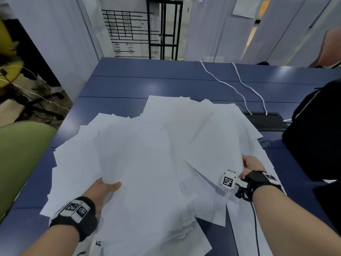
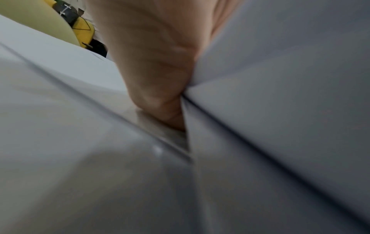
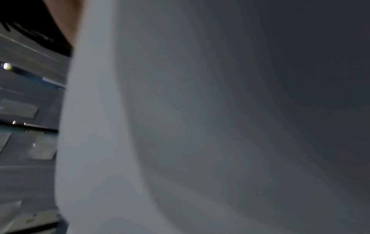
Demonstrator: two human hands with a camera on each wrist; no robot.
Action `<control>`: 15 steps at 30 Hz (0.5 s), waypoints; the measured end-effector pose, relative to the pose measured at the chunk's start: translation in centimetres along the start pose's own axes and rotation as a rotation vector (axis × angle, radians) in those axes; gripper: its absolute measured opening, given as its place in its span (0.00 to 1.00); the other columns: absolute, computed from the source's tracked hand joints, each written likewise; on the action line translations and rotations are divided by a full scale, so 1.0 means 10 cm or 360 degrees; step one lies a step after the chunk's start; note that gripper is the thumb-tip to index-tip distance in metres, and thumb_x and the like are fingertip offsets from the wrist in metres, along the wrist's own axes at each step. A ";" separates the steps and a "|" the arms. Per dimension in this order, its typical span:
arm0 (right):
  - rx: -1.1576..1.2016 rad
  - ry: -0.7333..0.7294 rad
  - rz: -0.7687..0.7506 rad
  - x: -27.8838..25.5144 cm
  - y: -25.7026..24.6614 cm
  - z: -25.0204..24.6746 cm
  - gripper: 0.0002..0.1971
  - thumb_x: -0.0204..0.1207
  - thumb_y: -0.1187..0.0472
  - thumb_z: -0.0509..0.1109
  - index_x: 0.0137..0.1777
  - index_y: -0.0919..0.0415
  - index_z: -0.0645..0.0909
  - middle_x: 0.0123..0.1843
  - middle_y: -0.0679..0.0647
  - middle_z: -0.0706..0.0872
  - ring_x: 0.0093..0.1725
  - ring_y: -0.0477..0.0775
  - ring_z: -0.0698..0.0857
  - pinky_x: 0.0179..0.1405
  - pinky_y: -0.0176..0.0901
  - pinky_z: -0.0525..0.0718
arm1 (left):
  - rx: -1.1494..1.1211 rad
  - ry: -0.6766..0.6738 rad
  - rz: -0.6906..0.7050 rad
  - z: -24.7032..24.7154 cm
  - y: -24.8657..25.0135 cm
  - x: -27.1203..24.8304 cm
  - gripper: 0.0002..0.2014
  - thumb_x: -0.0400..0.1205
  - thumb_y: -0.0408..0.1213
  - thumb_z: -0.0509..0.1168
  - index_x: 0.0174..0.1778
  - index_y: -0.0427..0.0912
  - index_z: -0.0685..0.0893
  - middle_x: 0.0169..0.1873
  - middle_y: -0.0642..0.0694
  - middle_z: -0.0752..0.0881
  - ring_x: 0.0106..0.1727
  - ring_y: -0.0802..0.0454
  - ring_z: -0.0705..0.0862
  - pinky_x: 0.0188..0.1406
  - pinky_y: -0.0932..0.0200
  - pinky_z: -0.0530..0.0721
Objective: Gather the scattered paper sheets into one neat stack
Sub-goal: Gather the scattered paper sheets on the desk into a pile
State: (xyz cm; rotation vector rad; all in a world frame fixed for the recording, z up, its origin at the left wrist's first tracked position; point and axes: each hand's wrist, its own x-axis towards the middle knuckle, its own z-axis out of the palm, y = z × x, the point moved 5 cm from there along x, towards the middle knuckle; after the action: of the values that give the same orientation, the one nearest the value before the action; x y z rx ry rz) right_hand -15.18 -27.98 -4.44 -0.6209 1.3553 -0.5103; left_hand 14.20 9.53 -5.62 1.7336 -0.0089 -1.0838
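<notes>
A green chair back (image 1: 22, 159) stands to the left of the left hand, beside the edge of a dark blue table (image 1: 166, 82). The left hand (image 1: 103, 191) reaches into a wide, loose heap of white paper sheets (image 1: 147, 154) that covers the near part of the table between and beyond both hands. Its thumb lies on top of a bunch of sheets and its fingers are tucked underneath, so it grips that bunch at the near left edge; the left wrist view shows the thumb (image 2: 160, 76) pressed against the paper sheets (image 2: 280, 79). The sheets overlap at many angles, corners fanning out past both hands. The right hand (image 1: 252, 163) holds the right edge of the heap, with its fingers hidden under a raised sheet; the right wrist view is almost filled by a curved sheet (image 3: 180, 126), so the exact grip cannot be seen. Beyond the right hand, two white cables (image 1: 239, 85) run across the table to a black pad (image 1: 265, 121). To the right of the right hand stands a black bag (image 1: 313, 135).
</notes>
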 end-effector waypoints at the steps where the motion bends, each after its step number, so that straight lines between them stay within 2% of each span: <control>1: 0.0058 -0.0040 0.0044 -0.02 0.05 0.07 0.14 0.85 0.61 0.60 0.59 0.69 0.82 0.38 0.63 0.92 0.37 0.59 0.92 0.61 0.58 0.83 | 0.0010 0.0016 -0.0009 -0.04 -0.02 -0.01 0.16 0.82 0.24 0.65 0.66 0.36 0.78 0.55 0.37 0.87 0.59 0.38 0.83 0.67 0.43 0.76; 2: 0.0074 -0.0059 0.0056 -0.04 0.09 0.14 0.14 0.85 0.62 0.59 0.60 0.69 0.82 0.41 0.63 0.92 0.41 0.60 0.91 0.60 0.59 0.83 | 0.0018 0.0034 -0.0022 -0.08 -0.05 0.00 0.17 0.82 0.25 0.66 0.67 0.34 0.78 0.56 0.36 0.87 0.60 0.36 0.84 0.67 0.42 0.76; 4: -0.0027 -0.0060 0.0047 -0.07 0.17 0.28 0.17 0.85 0.63 0.60 0.70 0.71 0.76 0.46 0.61 0.91 0.47 0.58 0.90 0.48 0.56 0.87 | 0.0020 0.0060 -0.0034 -0.11 -0.05 -0.02 0.19 0.81 0.25 0.67 0.69 0.33 0.78 0.56 0.35 0.87 0.59 0.36 0.85 0.66 0.41 0.78; 6: -0.0138 -0.0064 -0.0010 -0.09 0.22 0.43 0.18 0.85 0.64 0.59 0.71 0.72 0.73 0.39 0.58 0.90 0.35 0.54 0.90 0.37 0.50 0.89 | 0.0028 0.0078 -0.0031 -0.13 -0.08 -0.01 0.18 0.81 0.25 0.68 0.67 0.32 0.79 0.53 0.37 0.88 0.54 0.39 0.86 0.61 0.45 0.79; 8: -0.0195 -0.0134 -0.0013 -0.19 0.28 0.60 0.11 0.86 0.66 0.58 0.61 0.71 0.76 0.39 0.62 0.86 0.25 0.55 0.88 0.27 0.49 0.89 | 0.0039 0.0103 -0.0013 -0.11 -0.08 -0.02 0.13 0.81 0.25 0.68 0.62 0.34 0.80 0.48 0.41 0.88 0.48 0.45 0.85 0.56 0.49 0.77; 9: -0.0245 -0.0189 -0.0019 -0.23 0.30 0.70 0.08 0.86 0.66 0.58 0.57 0.70 0.76 0.39 0.63 0.85 0.24 0.56 0.88 0.23 0.48 0.88 | 0.0028 0.0101 0.0004 -0.09 -0.06 -0.04 0.11 0.81 0.25 0.68 0.59 0.35 0.79 0.45 0.43 0.87 0.46 0.48 0.84 0.55 0.50 0.76; 11: -0.0306 -0.0262 -0.0060 -0.28 0.32 0.85 0.06 0.85 0.66 0.61 0.52 0.68 0.77 0.39 0.62 0.84 0.29 0.58 0.86 0.23 0.48 0.88 | 0.0016 0.0106 0.0004 -0.08 -0.06 -0.04 0.10 0.81 0.26 0.67 0.57 0.37 0.79 0.44 0.44 0.87 0.45 0.49 0.84 0.52 0.52 0.76; 13: -0.0355 -0.0303 -0.0097 -0.26 0.32 0.96 0.04 0.83 0.65 0.64 0.51 0.67 0.77 0.38 0.60 0.85 0.31 0.56 0.84 0.26 0.45 0.88 | 0.0032 0.0106 -0.0008 -0.09 -0.06 -0.04 0.12 0.81 0.27 0.69 0.60 0.36 0.79 0.46 0.44 0.88 0.47 0.48 0.85 0.55 0.50 0.77; 15: -0.0433 -0.0310 -0.0137 -0.22 0.30 1.05 0.05 0.81 0.63 0.67 0.48 0.65 0.78 0.36 0.59 0.84 0.30 0.56 0.82 0.24 0.41 0.84 | 0.0017 0.0114 -0.0039 -0.14 -0.09 0.01 0.15 0.80 0.29 0.71 0.61 0.36 0.79 0.50 0.43 0.88 0.51 0.46 0.84 0.60 0.49 0.77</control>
State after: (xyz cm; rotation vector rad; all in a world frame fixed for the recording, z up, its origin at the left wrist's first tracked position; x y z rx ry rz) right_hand -5.17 -23.08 -3.82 -0.9311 1.2250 -0.3261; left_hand 14.73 10.96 -6.27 1.7851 0.0517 -1.0409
